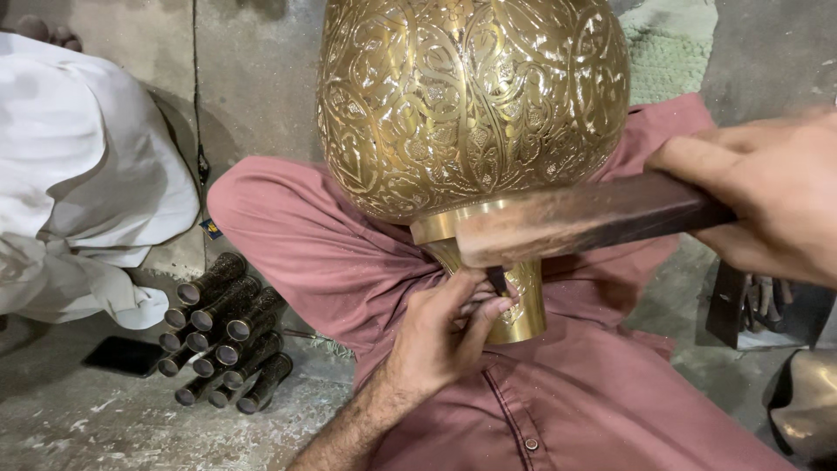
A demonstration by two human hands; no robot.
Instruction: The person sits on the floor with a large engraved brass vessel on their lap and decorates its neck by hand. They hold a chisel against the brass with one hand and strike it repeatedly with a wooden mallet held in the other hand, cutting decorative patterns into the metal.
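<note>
— What do we have in our hands?

— Our left hand (440,336) pinches a small dark punch (497,279) in closed fingers, its tip set against the neck (526,301) of the brass vessel (471,100). Our right hand (767,196) is wrapped tight around a wooden mallet (580,218), whose head lies just above the punch, right at the collar (449,225)

— And where does the vessel sit?

— Straight above the punch, its round body resting on our lap, on the reddish cloth (305,235), neck pointing toward us

— How far along do we judge the work?

— The body looks fully chased with scrollwork. The neck beside the punch shows some pattern too, but our fingers hide part of it, so we cannot tell how much is left. The collar reads plain

— What lies around us?

— Left of the grip, well apart, a stack of dark patterned tubes (222,336) lies on the floor (78,419), with a flat black slab (122,356) beyond and a person in white (74,174) further out. Right of the mallet sits a dark tool holder (754,305)

— Anything in the way?

— The mallet itself covers part of the collar and our view of the punch's top
</note>
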